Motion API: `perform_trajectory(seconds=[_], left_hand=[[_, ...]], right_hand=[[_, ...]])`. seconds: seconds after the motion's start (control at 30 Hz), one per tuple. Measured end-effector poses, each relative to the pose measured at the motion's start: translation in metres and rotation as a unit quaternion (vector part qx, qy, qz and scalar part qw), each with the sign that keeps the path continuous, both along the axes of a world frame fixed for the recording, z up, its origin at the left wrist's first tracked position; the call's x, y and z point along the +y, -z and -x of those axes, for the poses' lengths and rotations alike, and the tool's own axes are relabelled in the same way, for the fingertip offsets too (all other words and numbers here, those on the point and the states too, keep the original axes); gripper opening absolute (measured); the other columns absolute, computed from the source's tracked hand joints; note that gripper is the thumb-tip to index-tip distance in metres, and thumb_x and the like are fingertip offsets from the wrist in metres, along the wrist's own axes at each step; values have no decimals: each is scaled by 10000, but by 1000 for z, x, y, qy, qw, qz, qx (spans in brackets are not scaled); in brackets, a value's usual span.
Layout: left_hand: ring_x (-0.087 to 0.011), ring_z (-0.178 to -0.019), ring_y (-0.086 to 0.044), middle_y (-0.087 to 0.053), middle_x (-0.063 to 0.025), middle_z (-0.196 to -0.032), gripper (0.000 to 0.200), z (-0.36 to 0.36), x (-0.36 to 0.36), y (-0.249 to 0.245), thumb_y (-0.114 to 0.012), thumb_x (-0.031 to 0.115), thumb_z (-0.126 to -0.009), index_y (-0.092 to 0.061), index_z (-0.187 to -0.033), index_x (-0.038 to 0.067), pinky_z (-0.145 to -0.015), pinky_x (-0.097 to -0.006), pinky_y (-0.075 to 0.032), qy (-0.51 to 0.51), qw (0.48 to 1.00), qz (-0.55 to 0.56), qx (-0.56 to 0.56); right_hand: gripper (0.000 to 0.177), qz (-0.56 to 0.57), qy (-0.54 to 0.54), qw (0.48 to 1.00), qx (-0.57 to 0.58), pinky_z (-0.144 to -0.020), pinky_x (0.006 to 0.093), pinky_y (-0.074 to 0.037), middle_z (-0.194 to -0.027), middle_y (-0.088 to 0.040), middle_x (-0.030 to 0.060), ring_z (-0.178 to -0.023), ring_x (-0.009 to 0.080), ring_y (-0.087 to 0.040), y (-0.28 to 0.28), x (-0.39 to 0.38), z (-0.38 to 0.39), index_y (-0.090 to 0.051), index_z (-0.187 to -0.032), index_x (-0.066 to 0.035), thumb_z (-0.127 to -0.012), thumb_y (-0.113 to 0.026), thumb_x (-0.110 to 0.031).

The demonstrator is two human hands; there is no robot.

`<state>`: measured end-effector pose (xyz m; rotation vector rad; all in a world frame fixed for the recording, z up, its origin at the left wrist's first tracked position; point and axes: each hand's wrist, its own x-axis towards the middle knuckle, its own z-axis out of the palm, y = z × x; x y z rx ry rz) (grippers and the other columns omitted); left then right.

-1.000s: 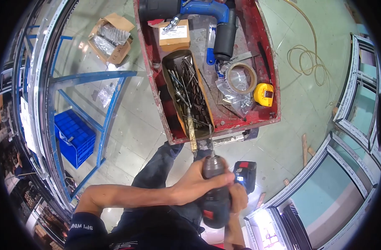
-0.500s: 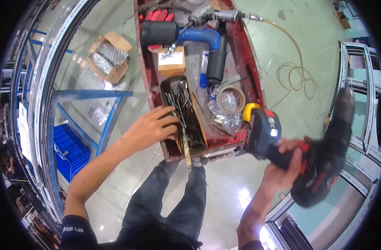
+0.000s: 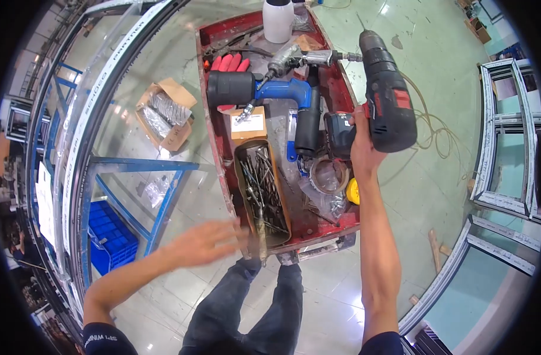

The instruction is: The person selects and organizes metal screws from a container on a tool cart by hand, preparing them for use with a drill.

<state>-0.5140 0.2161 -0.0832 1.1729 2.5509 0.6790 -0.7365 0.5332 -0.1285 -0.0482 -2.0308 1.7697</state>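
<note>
My right hand (image 3: pixel 366 141) is wrapped round the grip of a black and red cordless drill (image 3: pixel 390 103), raised over the right side of the red tray. A thin bit sticks out of its chuck, pointing away from me. The drill's battery (image 3: pixel 339 135) is left of my wrist. My left hand (image 3: pixel 210 242), blurred by motion, is left of a long box of drill bits (image 3: pixel 240 177), with fingers stretched out and nothing visible in them. A large masonry bit (image 3: pixel 261 236) lies at the box's near end, poking over its edge.
The red tray (image 3: pixel 218 142) holds a blue and black power tool (image 3: pixel 282 92), an air tool (image 3: pixel 309 57), a small carton (image 3: pixel 248 127), a tape roll (image 3: pixel 344 171) and a yellow tape measure (image 3: pixel 352 191). A blue crate (image 3: pixel 112 234) and window frames (image 3: pixel 507 236) stand around.
My right hand has swung the drill up and forward, from the lower right to over the tray's right side. My left hand has drawn back from the bit box, down and left.
</note>
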Motion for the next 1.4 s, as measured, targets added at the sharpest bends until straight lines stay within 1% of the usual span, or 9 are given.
perform_trajectory(seconds=[0.2, 0.33, 0.67, 0.73, 0.83, 0.93, 1.07, 1.2, 1.4], left_hand=[[-193, -1532, -312, -295, -25, -1691, 833, -122, -29, -18, -607, 442, -896, -287, -1635, 230, -1212, -397, -361, 264, 947, 148, -109], [-291, -1498, -395, -339, -92, -1668, 797, -153, -7, -85, -622, 390, -977, -265, -1623, 90, -1265, -459, -264, 61, 836, -241, -489], [-311, -767, -716, -660, -15, -1347, 459, -36, -66, -188, -548, 454, -1048, -557, -1457, 245, -690, -406, -590, -104, 919, -358, 132], [-222, -941, -693, -692, -57, -1007, 478, -3, -86, -179, -635, 412, -966, -584, -1302, 75, -725, -354, -568, -16, 889, -352, 294], [-316, -1104, -663, -702, -174, -1105, 685, 4, -84, -227, -758, 56, -850, -500, -1442, 281, -1101, -601, -459, -25, 917, -390, 82], [-136, -995, -683, -642, -28, -1191, 594, 56, -44, -233, -781, 95, -768, -532, -1300, 8, -941, -328, -511, 190, 586, -734, 287], [-375, -893, -719, -655, -125, -1351, 590, 78, -23, -192, -560, 541, -1023, -500, -1517, 225, -732, -487, -591, 199, 657, -593, 421], [-312, -1043, -655, -708, -130, -1114, 272, 130, -36, -59, -736, 202, -904, -689, -1110, 30, -851, -381, -520, -159, 942, -203, 213], [-349, -1270, -546, -620, -157, -1302, 875, 172, -13, 50, -890, 242, -671, -457, -1414, 79, -1138, -499, -337, -343, 938, 33, 51]], right_hand=[[135, -86, 31, 993, 69, -726, 293, -517, -911, -677, 26, -771, 117, -623, 50, -6, 22, -676, -1059, -12, -979, -721, -111], [313, -142, 43, 987, 63, -927, 403, -489, -1097, -725, 143, -1006, 278, -668, 47, -20, 10, -699, -1142, 22, -964, -746, -231], [474, -104, 105, 988, -39, -1012, 399, -481, -1276, -638, 184, -1128, 307, -624, 9, -19, -112, -574, -1320, 46, -897, -759, -58], [497, -136, 84, 984, -82, -1006, 400, -489, -1269, -635, 191, -1140, 311, -621, 3, -16, -162, -568, -1328, 48, -879, -765, -39], [480, -262, 20, 955, -141, -988, 398, -501, -1236, -644, 194, -1129, 313, -630, 14, -10, -214, -579, -1321, 45, -877, -749, -14], [432, -343, -8, 931, -127, -969, 382, -509, -1198, -654, 189, -1092, 305, -645, 23, -18, -231, -600, -1297, 44, -885, -727, 17], [361, -273, -32, 955, -112, -899, 382, -532, -1156, -670, 190, -1016, 321, -664, 1, -41, -205, -654, -1221, 31, -872, -744, 5], [370, -218, -99, 966, -93, -922, 415, -519, -1152, -670, 201, -1025, 362, -658, -21, -71, -148, -667, -1204, 12, -862, -780, -68], [850, -350, -177, 913, -111, -1031, 471, -478, -1406, -527, 204, -1234, 406, -544, -6, -143, -93, -483, -1412, -21, -705, -891, -259]])
